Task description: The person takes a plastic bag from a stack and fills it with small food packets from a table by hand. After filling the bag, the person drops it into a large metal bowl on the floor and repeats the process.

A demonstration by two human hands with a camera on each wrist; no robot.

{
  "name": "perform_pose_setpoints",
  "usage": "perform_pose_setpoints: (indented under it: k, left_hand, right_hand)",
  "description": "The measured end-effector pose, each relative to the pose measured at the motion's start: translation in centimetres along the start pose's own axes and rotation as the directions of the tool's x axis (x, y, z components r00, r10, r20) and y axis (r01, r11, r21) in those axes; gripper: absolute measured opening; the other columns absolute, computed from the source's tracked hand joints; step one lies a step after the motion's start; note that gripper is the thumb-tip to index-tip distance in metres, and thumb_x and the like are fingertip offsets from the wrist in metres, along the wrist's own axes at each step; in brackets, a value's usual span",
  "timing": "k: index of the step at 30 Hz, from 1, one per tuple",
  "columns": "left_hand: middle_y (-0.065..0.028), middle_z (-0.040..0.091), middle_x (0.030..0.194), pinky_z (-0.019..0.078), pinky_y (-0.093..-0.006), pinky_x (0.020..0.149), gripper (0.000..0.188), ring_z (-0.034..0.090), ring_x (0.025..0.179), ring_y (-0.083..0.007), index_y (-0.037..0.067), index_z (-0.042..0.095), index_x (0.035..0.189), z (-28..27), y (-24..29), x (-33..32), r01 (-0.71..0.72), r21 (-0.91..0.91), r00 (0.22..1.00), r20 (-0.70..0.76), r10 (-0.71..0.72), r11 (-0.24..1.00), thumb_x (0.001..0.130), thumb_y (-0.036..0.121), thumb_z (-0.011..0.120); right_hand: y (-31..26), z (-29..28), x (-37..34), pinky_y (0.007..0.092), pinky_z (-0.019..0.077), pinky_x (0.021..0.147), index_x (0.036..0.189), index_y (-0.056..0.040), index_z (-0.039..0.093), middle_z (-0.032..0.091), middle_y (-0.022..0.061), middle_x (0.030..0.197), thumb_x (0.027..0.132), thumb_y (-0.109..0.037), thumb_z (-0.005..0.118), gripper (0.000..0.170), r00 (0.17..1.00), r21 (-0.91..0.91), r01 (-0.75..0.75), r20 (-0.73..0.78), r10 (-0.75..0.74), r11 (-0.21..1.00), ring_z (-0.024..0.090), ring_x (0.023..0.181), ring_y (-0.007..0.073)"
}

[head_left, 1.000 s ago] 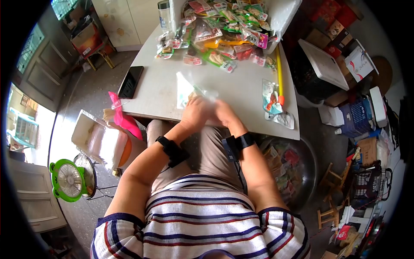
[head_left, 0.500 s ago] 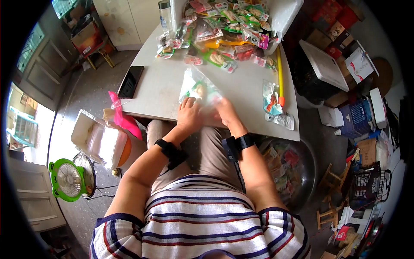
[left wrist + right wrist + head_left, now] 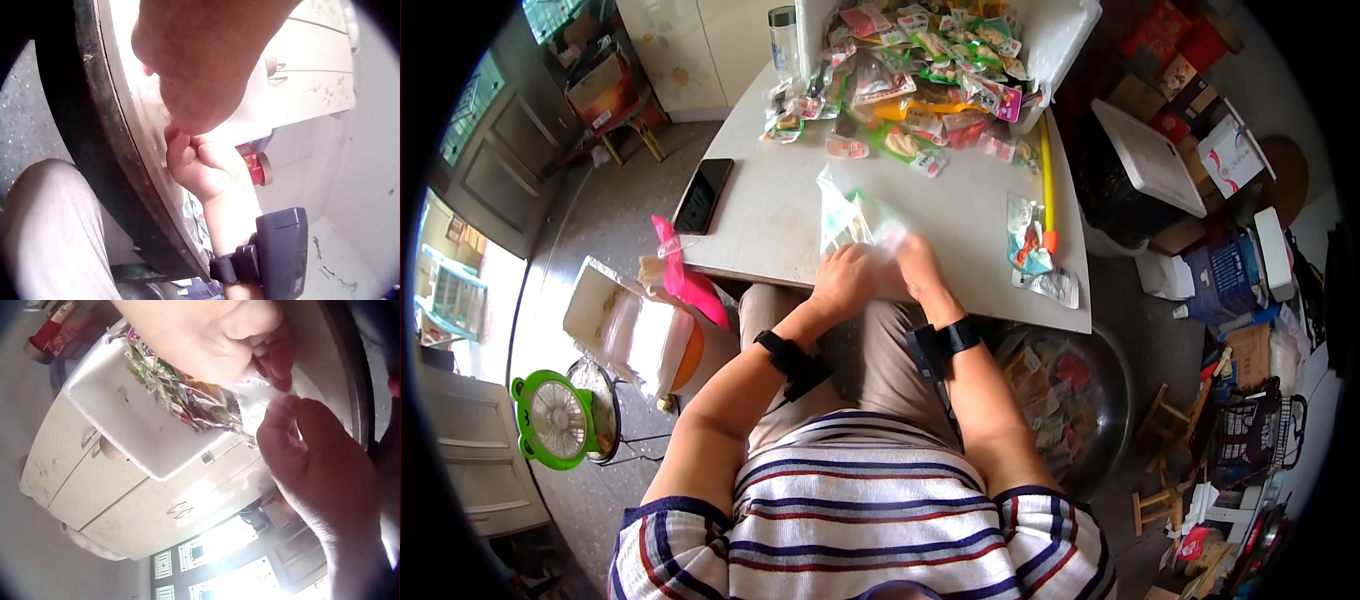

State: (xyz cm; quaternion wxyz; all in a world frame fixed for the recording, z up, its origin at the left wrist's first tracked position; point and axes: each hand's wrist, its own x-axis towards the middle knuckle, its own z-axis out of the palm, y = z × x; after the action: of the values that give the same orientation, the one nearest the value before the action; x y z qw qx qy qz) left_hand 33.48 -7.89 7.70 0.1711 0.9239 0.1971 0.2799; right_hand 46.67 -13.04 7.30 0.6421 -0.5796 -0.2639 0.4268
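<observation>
A clear plastic bag (image 3: 840, 210) with green print and pale contents lies at the table's near edge, in front of the person. The left hand (image 3: 847, 280) pinches its near edge; in the right wrist view, the left thumb (image 3: 322, 419) meets the fingers over thin film. Close beside it, the right hand (image 3: 918, 268) grips the bag's right side with curled fingers. Seen from the left wrist, the right hand (image 3: 206, 165) is partly covered by the left, which looms dark in front. The fingertips of both hands nearly meet on the film.
Many small food packets (image 3: 940, 50) spill from a white foam box (image 3: 1065, 45) at the back. A phone (image 3: 703, 197) lies left; a yellow rod (image 3: 1048, 180) and two packets (image 3: 1028, 235) lie right. Below the table's right edge stands a metal basin (image 3: 1115, 400) of packets.
The hands shift slightly apart and back together at the bag. The bag turns to show its green print and contents more, then is drawn slightly nearer the hands.
</observation>
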Motion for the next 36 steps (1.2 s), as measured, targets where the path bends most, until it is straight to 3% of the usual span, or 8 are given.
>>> perform_pose_setpoints:
  k: [7, 9, 10, 11, 14, 21, 28, 36]
  left_hand:
    - [-0.0119, 0.053, 0.090, 0.0405, -0.0368, 0.074, 0.015, 0.049, 0.085, -0.0300, 0.004, 0.051, 0.079, -2.0, 0.3, 1.4, 0.045, -0.139, 0.992, 0.127, -0.028, 0.989, 0.067, 0.012, 0.054]
    - [-0.0122, 0.052, 0.088, 0.0412, -0.0366, 0.071, 0.017, 0.050, 0.082, -0.0308, 0.005, 0.051, 0.081, -2.7, -0.6, 2.2, 0.031, -0.195, 0.998, 0.056, -0.021, 0.980, 0.069, 0.015, 0.055]
    - [-0.0124, 0.052, 0.087, 0.0413, -0.0368, 0.070, 0.019, 0.050, 0.081, -0.0312, 0.006, 0.052, 0.083, -2.8, -1.7, 3.1, -0.007, -0.185, 1.000, -0.028, 0.002, 0.983, 0.069, 0.017, 0.056]
    - [-0.0126, 0.052, 0.087, 0.0413, -0.0370, 0.069, 0.020, 0.050, 0.080, -0.0316, 0.006, 0.052, 0.085, -2.8, -2.8, 4.0, -0.045, -0.173, 0.994, -0.109, 0.026, 0.984, 0.070, 0.019, 0.056]
    - [-0.0135, 0.051, 0.088, 0.0408, -0.0380, 0.071, 0.019, 0.048, 0.084, -0.0310, 0.005, 0.052, 0.085, -3.6, -7.2, 7.2, 0.066, -0.069, 0.986, -0.150, -0.076, 0.995, 0.068, 0.013, 0.054]
    - [-0.0116, 0.041, 0.114, 0.0330, -0.0404, 0.084, 0.038, 0.037, 0.107, -0.0270, 0.009, 0.046, 0.106, -4.2, -17.0, 12.5, 0.463, 0.443, 0.882, -0.144, -0.449, 0.767, 0.069, 0.014, 0.045]
    - [-0.0087, 0.051, 0.097, 0.0350, -0.0363, 0.078, 0.023, 0.045, 0.097, -0.0233, 0.009, 0.055, 0.092, -4.5, -22.0, 15.0, 0.304, 0.624, 0.934, -0.047, -0.353, 0.720, 0.073, 0.014, 0.043]
    - [-0.0099, 0.055, 0.082, 0.0423, -0.0395, 0.068, 0.017, 0.052, 0.081, -0.0291, 0.005, 0.050, 0.084, -5.7, -17.9, 13.3, 0.315, 0.442, 0.945, -0.063, -0.321, 0.840, 0.074, 0.015, 0.040]
  right_hand:
    - [0.3, 0.0, -1.0, 0.0243, 0.0451, 0.047, 0.083, -0.0001, 0.050, 0.051, 0.0050, 0.070, 0.078, -0.006, 0.041, 0.012, 0.999, 0.192, 0.016, -0.048, -0.007, 0.981, 0.052, 0.055, 0.0125]
    - [0.3, -0.8, -1.3, 0.0234, 0.0433, 0.049, 0.085, -0.0008, 0.051, 0.054, 0.0053, 0.070, 0.078, -0.009, 0.046, 0.012, 0.979, -0.004, 0.105, -0.175, -0.104, 0.995, 0.053, 0.057, 0.0125]
    - [1.5, -2.0, -0.7, 0.0259, 0.0437, 0.052, 0.085, 0.0000, 0.051, 0.054, 0.0072, 0.072, 0.078, -0.009, 0.046, 0.012, 0.919, -0.316, 0.262, -0.207, -0.336, 0.912, 0.054, 0.061, 0.0156]
    - [2.7, -3.2, -0.2, 0.0283, 0.0441, 0.056, 0.084, 0.0008, 0.051, 0.055, 0.0091, 0.073, 0.077, -0.008, 0.047, 0.012, 0.818, -0.598, 0.363, -0.164, -0.552, 0.715, 0.055, 0.066, 0.0187]
    - [1.6, -4.0, -0.9, 0.0327, 0.0431, 0.065, 0.083, 0.0020, 0.050, 0.055, 0.0132, 0.079, 0.073, -0.004, 0.049, 0.011, 0.646, -0.795, 0.461, -0.004, -0.763, 0.394, 0.054, 0.073, 0.0264]
    - [1.3, -3.6, -1.1, 0.0368, 0.0420, 0.070, 0.083, 0.0030, 0.049, 0.053, 0.0175, 0.086, 0.070, -0.001, 0.050, 0.014, 0.723, -0.767, 0.460, 0.032, -0.690, 0.447, 0.051, 0.080, 0.0331]
    - [1.2, -3.8, -0.8, 0.0331, 0.0438, 0.066, 0.083, 0.0024, 0.050, 0.053, 0.0166, 0.088, 0.068, -0.001, 0.052, 0.015, 0.758, -0.749, 0.452, 0.037, -0.651, 0.484, 0.053, 0.078, 0.0301]
    - [1.6, -3.8, -0.8, 0.0363, 0.0427, 0.069, 0.081, 0.0012, 0.050, 0.054, 0.0164, 0.084, 0.068, -0.002, 0.052, 0.014, 0.776, -0.720, 0.430, -0.014, -0.631, 0.545, 0.052, 0.078, 0.0323]
